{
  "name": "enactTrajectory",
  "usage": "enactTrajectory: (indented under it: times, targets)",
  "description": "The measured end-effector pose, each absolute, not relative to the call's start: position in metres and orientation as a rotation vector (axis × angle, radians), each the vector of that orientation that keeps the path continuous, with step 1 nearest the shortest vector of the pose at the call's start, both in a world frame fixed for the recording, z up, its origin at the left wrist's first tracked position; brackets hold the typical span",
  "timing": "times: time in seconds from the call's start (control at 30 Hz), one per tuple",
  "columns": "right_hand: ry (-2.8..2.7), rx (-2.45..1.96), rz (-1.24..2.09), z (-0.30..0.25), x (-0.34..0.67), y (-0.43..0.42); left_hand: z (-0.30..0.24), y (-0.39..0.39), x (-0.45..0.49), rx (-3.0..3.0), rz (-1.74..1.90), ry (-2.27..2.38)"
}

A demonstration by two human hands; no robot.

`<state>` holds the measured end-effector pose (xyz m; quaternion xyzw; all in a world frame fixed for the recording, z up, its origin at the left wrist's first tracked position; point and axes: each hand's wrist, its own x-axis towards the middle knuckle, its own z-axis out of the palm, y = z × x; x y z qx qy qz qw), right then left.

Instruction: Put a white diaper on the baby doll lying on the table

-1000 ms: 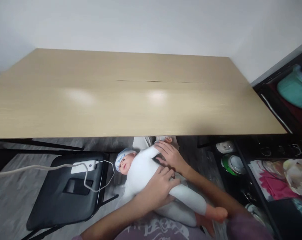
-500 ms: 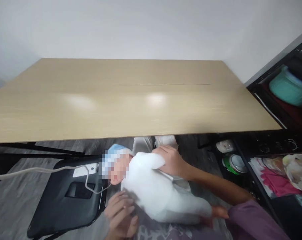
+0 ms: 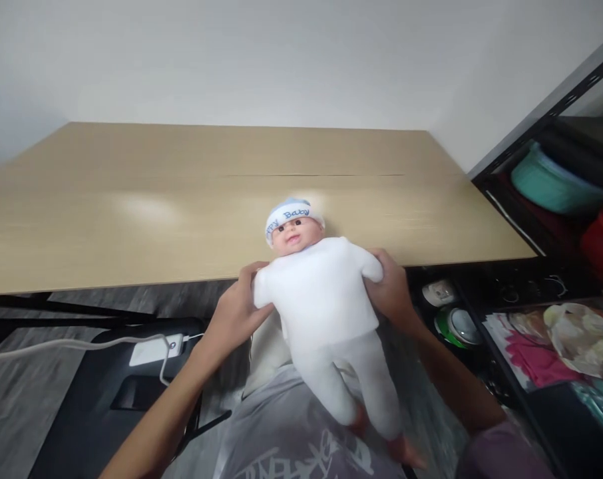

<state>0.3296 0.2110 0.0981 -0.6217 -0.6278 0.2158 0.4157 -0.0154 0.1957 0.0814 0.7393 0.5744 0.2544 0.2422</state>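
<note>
A baby doll point(image 3: 321, 299) in a white suit and a blue-and-white cap hangs upright in front of me, its head level with the near edge of the wooden table point(image 3: 156, 213). My left hand point(image 3: 237, 309) grips its torso from the left, under the arm. My right hand point(image 3: 392, 287) grips the other side the same way. The doll's bare feet dangle over my lap.
A black chair point(image 3: 82, 399) with a white charger point(image 3: 149, 352) and cable on its seat stands to my left. A black shelf rack point(image 3: 531, 266) on the right holds a teal tub, a red container, cups and bags.
The doll lay sideways across my lap below the table edge; both hands have shifted to its sides and lifted it upright, facing me, up to table height.
</note>
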Motion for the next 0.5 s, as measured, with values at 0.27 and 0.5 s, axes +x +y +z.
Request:
enactTrajectory:
  times: [0.27, 0.5]
  targets:
    - [-2.057, -1.545, 0.028, 0.081, 0.382, 0.244, 0.079, 0.245, -0.009, 2.130, 0.558, 1.577]
    - [-2.122, -1.534, -0.073, 0.053, 0.389, 0.258, 0.062, 0.261, -0.036, 2.261, 0.560, 1.667]
